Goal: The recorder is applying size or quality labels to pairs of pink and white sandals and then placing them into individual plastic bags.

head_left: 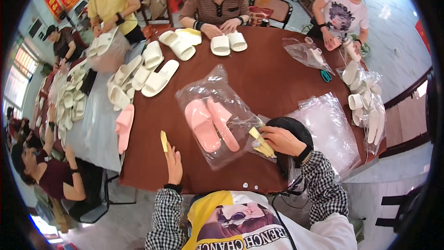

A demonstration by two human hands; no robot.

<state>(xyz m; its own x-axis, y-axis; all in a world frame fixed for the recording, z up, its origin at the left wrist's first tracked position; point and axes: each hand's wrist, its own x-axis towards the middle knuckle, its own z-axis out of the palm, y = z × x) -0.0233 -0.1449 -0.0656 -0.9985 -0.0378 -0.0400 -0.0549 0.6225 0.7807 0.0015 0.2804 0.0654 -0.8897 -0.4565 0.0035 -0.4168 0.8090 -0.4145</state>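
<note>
My right hand (pixel 281 141) is palm-down, fingers bent over yellow strips (pixel 265 148); whether they are pinched I cannot tell; my left hand (pixel 175 165) points away from me, fingers nearly straight, a yellow slip (pixel 163 140) at its fingertips, hold likewise unconfirmed; between both grips and slightly beyond lie pink slide slippers (pixel 200 116) inside a clear plastic bag (pixel 214 82), long axis slanting far-left to near-right; the bag's right edge sits nearest my right hand; well beyond, white slide slippers (pixel 220 46).
</note>
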